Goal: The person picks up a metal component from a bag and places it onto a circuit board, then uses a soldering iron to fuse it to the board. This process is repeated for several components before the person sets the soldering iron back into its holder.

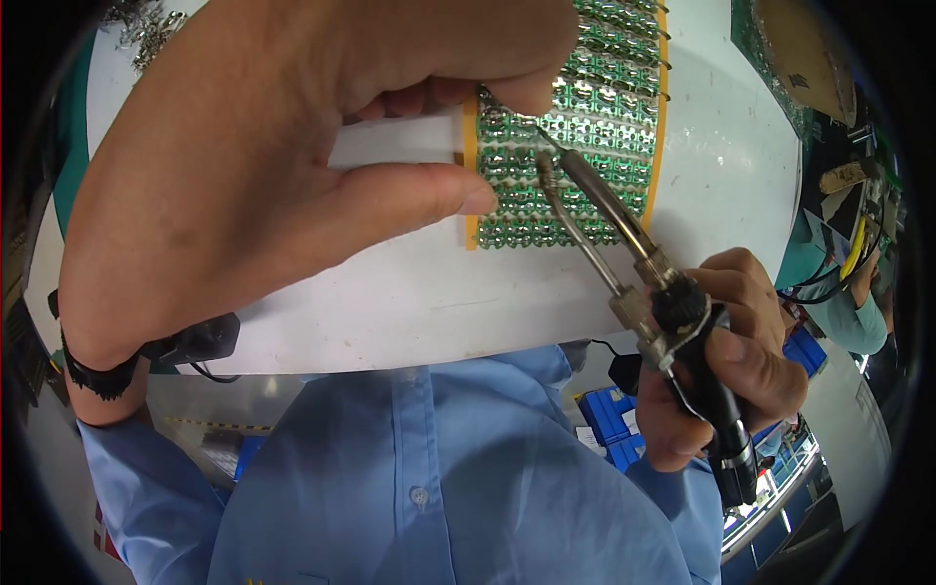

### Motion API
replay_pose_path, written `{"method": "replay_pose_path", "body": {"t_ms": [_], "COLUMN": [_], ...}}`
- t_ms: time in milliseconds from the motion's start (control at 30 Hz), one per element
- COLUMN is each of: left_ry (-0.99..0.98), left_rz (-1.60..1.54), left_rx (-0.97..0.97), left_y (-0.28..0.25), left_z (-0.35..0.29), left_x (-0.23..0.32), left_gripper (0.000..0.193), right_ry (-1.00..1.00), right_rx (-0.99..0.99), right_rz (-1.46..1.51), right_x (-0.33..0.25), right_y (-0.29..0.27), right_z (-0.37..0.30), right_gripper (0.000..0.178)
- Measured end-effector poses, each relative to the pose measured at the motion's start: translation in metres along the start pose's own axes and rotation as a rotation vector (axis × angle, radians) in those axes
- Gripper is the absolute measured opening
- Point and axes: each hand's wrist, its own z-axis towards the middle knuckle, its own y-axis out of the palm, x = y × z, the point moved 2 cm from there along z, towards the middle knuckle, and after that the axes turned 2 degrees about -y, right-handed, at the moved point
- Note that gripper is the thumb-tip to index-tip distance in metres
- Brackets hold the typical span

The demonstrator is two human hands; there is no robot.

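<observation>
One panel [604,127] of small green boards with silvery metal parts in close rows, lying on a white bench [390,302]; its upper end runs out of view. Edging: one yellow-orange strip [470,226] along the panel's left side, another [658,136] along its right. One hand tool [673,297], black-handled, with two slim metal tubes reaching over the panel from its lower right; one tube narrows to a fine tip above the rows, the other bends and ends just beside it. Contact of the tip with the panel: cannot be told. One right hand [756,366], below and right of the panel, fingers and thumb wrapped round the handle. One left hand [292,146], reaching across the panel's left side; thumb extended with its tip over the left strip, forefinger bent over the rows above, other fingers curled; whether anything small is pinched there cannot be told. One heap of small silvery metal pieces [156,34], well left of the panel and above it. One black wristband [102,375] on the left wrist, beside a black object [210,338], both below and left of the panel. One blue shirt [507,468], directly below the panel. Blue containers [609,419], below the panel, beyond the bench edge.
</observation>
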Motion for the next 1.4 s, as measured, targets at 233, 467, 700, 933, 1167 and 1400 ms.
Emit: {"method": "replay_pose_path", "body": {"t_ms": [233,467,700,933,1167,1400], "left_ry": [0.082,0.062,0.025,0.039,-0.007,-0.053], "left_rz": [0.038,-0.014,-0.043,-0.007,-0.001,0.009], "left_rx": [-0.018,-0.01,-0.027,-0.071,-0.067,0.069], "left_y": [-0.004,-0.012,-0.003,-0.01,-0.019,-0.046], "left_z": [0.008,-0.003,-0.001,0.017,0.011,0.0], "left_x": [-0.001,-0.004,-0.009,-0.006,-0.004,-0.003], "left_gripper": [0.034,0.035,0.036,0.037,0.04,0.032], "right_ry": [-0.058,0.184,0.367,0.139,0.097,0.088], "right_rx": [0.212,0.667,0.769,0.72,0.697,0.617], "right_rz": [-0.077,-0.454,-0.492,-0.423,-0.426,-0.46], "right_x": [0.0,0.018,0.044,0.039,0.034,0.038], "right_y": [-0.008,-0.016,-0.038,-0.035,-0.026,-0.025], "right_z": [-0.009,-0.001,0.01,-0.008,-0.001,0.003], "right_gripper": [0.051,0.036,0.038,0.044,0.048,0.046]}}
